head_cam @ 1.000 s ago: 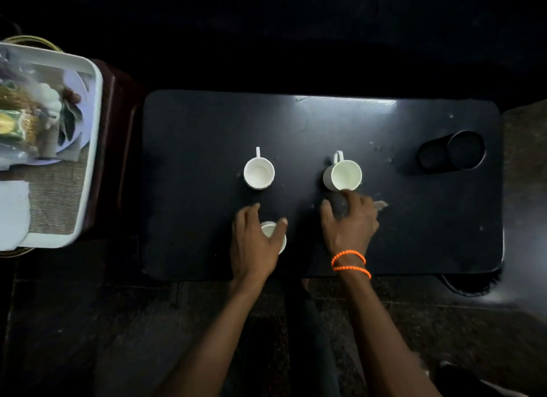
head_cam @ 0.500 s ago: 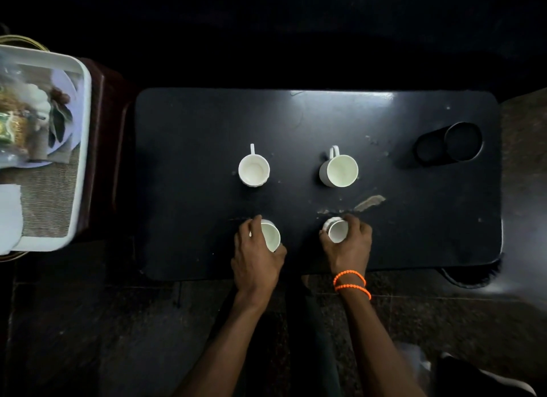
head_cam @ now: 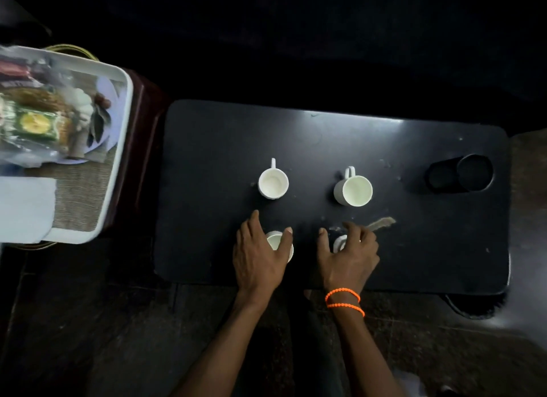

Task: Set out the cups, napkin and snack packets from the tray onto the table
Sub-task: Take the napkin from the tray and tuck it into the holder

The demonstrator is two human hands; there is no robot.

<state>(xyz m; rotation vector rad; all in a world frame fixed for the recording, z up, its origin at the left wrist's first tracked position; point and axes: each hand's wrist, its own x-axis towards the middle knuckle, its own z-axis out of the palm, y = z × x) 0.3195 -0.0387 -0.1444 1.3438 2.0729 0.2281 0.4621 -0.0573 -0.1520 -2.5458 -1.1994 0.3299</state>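
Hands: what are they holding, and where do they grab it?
Each hand is on a small white cup: left hand over the near-left cup's rim, right hand over the near-right cup, mostly hidden.

It looks like a dim living room in a home, because a low black table (head_cam: 325,148) with white tea cups (head_cam: 273,183) stands on a dark stone tile floor (head_cam: 97,322), and beside it a white serving tray (head_cam: 118,148) holds snack packets (head_cam: 35,124) and a napkin (head_cam: 23,207).

White cups (head_cam: 273,183) on a black table (head_cam: 325,136); white tray (head_cam: 118,148) with beige woven mat (head_cam: 80,201); orange beaded bracelets (head_cam: 344,300).
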